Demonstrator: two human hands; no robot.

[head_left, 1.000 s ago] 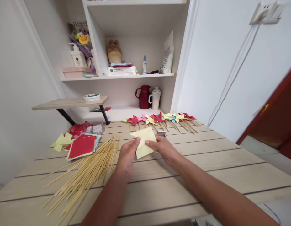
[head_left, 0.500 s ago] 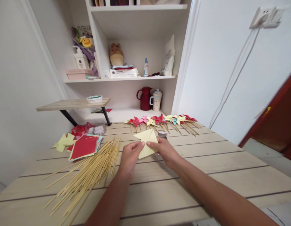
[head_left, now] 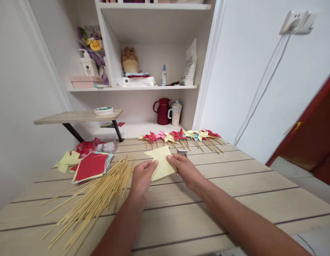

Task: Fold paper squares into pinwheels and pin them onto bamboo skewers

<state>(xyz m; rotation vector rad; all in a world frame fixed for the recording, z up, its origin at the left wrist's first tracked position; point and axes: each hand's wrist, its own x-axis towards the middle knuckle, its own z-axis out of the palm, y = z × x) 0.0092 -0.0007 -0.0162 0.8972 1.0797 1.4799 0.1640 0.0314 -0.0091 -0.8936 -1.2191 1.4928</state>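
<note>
The fingers of the left hand (head_left: 142, 177) pinch the lower left edge of a pale yellow paper square (head_left: 161, 163), thumb on top near its middle. The fingers of the right hand (head_left: 184, 170) close on the same sheet from the right side, thumb tip pressing its upper face. The paper is held between both hands just above the table (head_left: 234, 185), tilted with one corner pointing away (a fold line seems to cross it, though that is hard to be sure of).

Just left of the left hand lies a loose fan of bamboo skewers (head_left: 95, 199). Beyond them sits a stack of paper squares (head_left: 90, 166) with a red sheet on top, and near it some cut yellow pieces (head_left: 65, 161). Behind the held sheet, along the far edge of the table, a row of finished pinwheels (head_left: 181, 137) lies on sticks, in red, pink, yellow and blue. A small grey object (head_left: 182, 152) rests just beyond the right hand.
</note>
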